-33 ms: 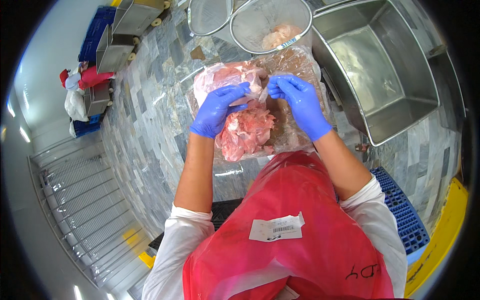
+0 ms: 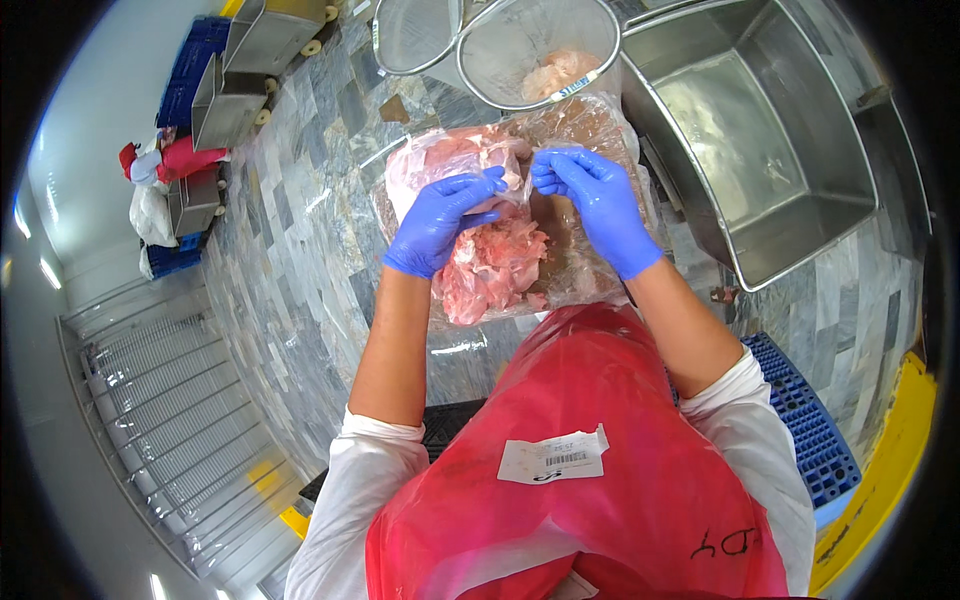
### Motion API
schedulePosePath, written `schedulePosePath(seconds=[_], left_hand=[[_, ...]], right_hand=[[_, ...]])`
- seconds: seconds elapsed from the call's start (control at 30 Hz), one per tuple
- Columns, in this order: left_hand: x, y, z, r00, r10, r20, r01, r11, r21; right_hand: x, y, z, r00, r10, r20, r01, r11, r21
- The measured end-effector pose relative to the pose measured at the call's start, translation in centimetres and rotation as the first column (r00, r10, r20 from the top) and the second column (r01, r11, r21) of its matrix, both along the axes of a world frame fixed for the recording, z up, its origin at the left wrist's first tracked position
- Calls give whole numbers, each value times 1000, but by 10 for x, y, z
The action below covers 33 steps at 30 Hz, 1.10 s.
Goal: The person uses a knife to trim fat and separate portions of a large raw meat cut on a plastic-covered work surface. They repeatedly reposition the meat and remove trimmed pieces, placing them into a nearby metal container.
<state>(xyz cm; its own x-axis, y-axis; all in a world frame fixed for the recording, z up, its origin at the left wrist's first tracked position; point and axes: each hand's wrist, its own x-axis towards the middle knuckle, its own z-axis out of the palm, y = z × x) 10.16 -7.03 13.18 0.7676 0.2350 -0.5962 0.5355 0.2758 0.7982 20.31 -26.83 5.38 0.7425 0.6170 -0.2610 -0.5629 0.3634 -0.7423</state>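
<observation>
In front of me lies a block of raw pink meat [image 2: 490,270], loose and ragged at the near side. Clear plastic film [image 2: 440,155] covers its far part. My left hand [image 2: 440,220], in a blue glove, is closed at the fingertips on the film's edge over the meat, thumb held apart. Just to its right, my right hand [image 2: 595,200], also blue-gloved, pinches the film between thumb and fingers. A thin stretch of film spans the gap between both hands. Under the meat is a brown, film-covered surface [image 2: 590,250], bare of meat on its right side.
Two metal-rimmed round strainers [image 2: 540,40] stand beyond the meat, one with a pale pink lump [image 2: 560,75] inside. A deep steel tub [image 2: 750,140] is at the right. Blue plastic grating [image 2: 805,420] lies lower right. Far left, a person in red [image 2: 185,158] is beside steel bins [image 2: 225,100].
My hands have shifted very slightly and the film between them looks a little less spread. The meat stays in place.
</observation>
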Motion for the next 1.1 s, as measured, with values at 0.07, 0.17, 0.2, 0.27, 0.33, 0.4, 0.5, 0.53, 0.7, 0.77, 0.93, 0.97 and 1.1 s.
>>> schedulePosePath(seconds=[0.07, 0.17, 0.2, 0.27, 0.33, 0.4, 0.5, 0.53, 0.7, 0.77, 0.93, 0.97, 1.1], left_hand=[[10, -5, -4, 994, -109, 29, 108, 994, 27], [28, -5, -11, 978, -208, 30, 207, 977, 52], [35, -6, -12, 974, -224, 33, 224, 974, 17], [48, -10, -10, 966, -256, 39, 258, 965, -53], [61, -19, -13, 967, -254, 32, 256, 965, -62], [71, -23, -18, 967, -254, 20, 255, 966, -42], [86, -17, -32, 967, -254, -11, 254, 965, 64], [92, -14, -31, 968, -252, -26, 253, 960, 121], [138, -5, -13, 978, -209, -6, 198, 917, 346], [161, 1, -14, 971, -227, 71, 158, 837, 524], [232, 27, -23, 955, -293, -51, 198, 499, 844], [245, 33, -27, 929, -329, -171, 277, 310, 910], [273, 80, -73, 821, -450, -353, 351, -90, 932]], right_hand=[[7, -1, 5, 1000, -4, 2, 4, 1000, -1], [13, -8, 11, 1000, 4, -16, -3, 999, 33], [14, -10, 10, 1000, -4, 12, 3, 1000, 27], [17, -13, 8, 998, -18, 68, 17, 1000, 14], [18, -16, 1, 990, -24, 136, 31, 999, -44], [21, -21, -2, 994, -26, 103, 29, 999, -21], [25, -33, -4, 1000, 8, 28, -10, 998, 63], [25, -39, -12, 996, 34, 85, -37, 999, 39], [23, -57, -18, 924, 90, 372, -25, 984, -175], [25, -60, -24, 885, 147, 442, -16, 958, -288], [23, -73, -27, 853, 245, 461, -14, 893, -450], [20, -77, -31, 838, 255, 482, -1, 885, -466], [-2, -98, -49, 833, 325, 448, 5, 806, -592]])
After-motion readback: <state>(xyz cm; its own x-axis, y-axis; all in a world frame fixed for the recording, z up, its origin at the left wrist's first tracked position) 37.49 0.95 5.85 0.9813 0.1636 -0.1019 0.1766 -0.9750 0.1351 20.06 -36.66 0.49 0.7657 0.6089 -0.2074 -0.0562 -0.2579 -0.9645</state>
